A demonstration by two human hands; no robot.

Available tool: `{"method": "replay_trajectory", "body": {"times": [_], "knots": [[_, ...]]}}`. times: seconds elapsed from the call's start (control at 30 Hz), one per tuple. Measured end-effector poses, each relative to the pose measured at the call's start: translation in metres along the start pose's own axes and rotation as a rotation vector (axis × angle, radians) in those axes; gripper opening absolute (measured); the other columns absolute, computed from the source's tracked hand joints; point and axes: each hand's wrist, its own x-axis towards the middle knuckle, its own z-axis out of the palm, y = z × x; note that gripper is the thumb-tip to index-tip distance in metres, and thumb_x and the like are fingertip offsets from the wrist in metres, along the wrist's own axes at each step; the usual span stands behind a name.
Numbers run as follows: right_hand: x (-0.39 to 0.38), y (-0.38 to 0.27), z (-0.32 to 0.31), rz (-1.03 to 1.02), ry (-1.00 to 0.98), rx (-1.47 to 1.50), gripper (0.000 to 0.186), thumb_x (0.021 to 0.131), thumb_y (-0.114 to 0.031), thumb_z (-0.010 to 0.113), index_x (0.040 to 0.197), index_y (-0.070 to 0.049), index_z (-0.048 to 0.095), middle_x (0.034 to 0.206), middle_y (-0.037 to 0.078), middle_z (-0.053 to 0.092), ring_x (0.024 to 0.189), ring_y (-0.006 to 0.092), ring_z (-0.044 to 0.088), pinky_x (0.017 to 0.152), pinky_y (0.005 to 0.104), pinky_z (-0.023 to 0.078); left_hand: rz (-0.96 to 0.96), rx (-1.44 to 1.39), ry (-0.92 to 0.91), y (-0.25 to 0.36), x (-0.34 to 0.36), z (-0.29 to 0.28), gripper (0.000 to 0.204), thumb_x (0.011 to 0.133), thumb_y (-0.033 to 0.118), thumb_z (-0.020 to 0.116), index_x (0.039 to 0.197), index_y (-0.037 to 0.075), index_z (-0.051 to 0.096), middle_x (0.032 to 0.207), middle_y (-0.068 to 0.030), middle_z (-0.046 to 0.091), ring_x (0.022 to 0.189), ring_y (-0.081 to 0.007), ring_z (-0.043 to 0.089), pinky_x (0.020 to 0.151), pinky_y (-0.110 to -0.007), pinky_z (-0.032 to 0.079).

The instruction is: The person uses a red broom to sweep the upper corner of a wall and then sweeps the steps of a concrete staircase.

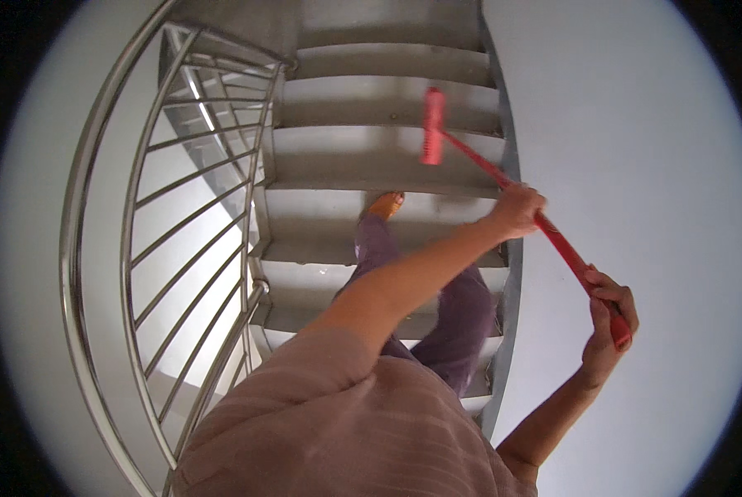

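A red long-handled tool slants across the stairs from lower right to upper left. Its short crossbar head, shaped like a broom's or squeegee's, is slightly blurred and over the steps; whether it touches one I cannot tell. My left hand reaches across my body and is wrapped round the middle of the handle. Lower down, close to the white wall, my right hand grips the handle near its end, fingers curled over it.
Grey stair treads run away ahead of me. A metal railing with several bars borders the left side. The white wall rises on the right, edged by a grey skirting strip. My foot in a tan shoe rests on a step.
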Motion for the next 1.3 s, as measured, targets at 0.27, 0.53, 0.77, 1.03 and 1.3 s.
{"method": "replay_trajectory", "body": {"times": [0.27,0.53,0.77,1.03,1.3], "knots": [[0.029,0.112,0.026,0.222,-0.099,0.353,0.009,0.087,0.005,0.06,0.094,0.002,0.065,0.113,0.015,0.073,0.112,0.0239,0.065,0.105,0.0373,0.046,-0.205,0.201,-0.092,-0.09,-0.063,-0.04,0.03,0.076,0.033,0.083,0.075,0.012,0.063,0.079,-0.01,0.064,0.084,-0.0345,0.064,0.079,-0.048,0.045],[0.074,0.152,-0.04,0.197,0.01,0.302,0.01,0.086,0.004,0.062,0.094,0.002,0.069,0.107,0.013,0.074,0.098,0.019,0.065,0.092,0.035,0.05,-0.258,0.322,-0.425,-0.094,0.003,0.061,0.029,0.082,0.038,0.074,0.08,0.01,0.068,0.086,-0.0153,0.071,0.089,-0.039,0.07,0.079,-0.053,0.053],[0.089,0.1,-0.13,0.078,0.179,0.167,0.01,0.085,0.005,0.056,0.089,0.003,0.064,0.1,0.018,0.073,0.106,0.0293,0.07,0.104,0.0481,0.051,-0.108,0.318,-0.459,-0.006,0.111,0.093,0.024,0.083,0.033,0.074,0.082,0.009,0.071,0.083,-0.0167,0.071,0.087,-0.0381,0.071,0.079,-0.053,0.055],[0.146,0.174,-0.034,0.155,0.226,0.552,0.014,0.091,-0.004,0.055,0.099,0.004,0.063,0.11,0.021,0.07,0.108,0.031,0.069,0.099,0.0433,0.056,-0.149,0.592,-0.443,-0.109,0.127,-0.002,0.028,0.082,0.035,0.074,0.085,0.008,0.076,0.087,-0.017,0.074,0.091,-0.0376,0.072,0.085,-0.051,0.055],[0.2,0.276,0.237,0.251,0.133,0.873,0.009,0.094,-0.002,0.059,0.101,0.001,0.063,0.116,0.02,0.07,0.113,0.0281,0.065,0.105,0.04,0.051,-0.353,0.662,-0.601,-0.326,0.034,-0.169,0.027,0.084,0.036,0.074,0.091,0.011,0.076,0.091,-0.0167,0.074,0.093,-0.0402,0.071,0.083,-0.051,0.055]]}}
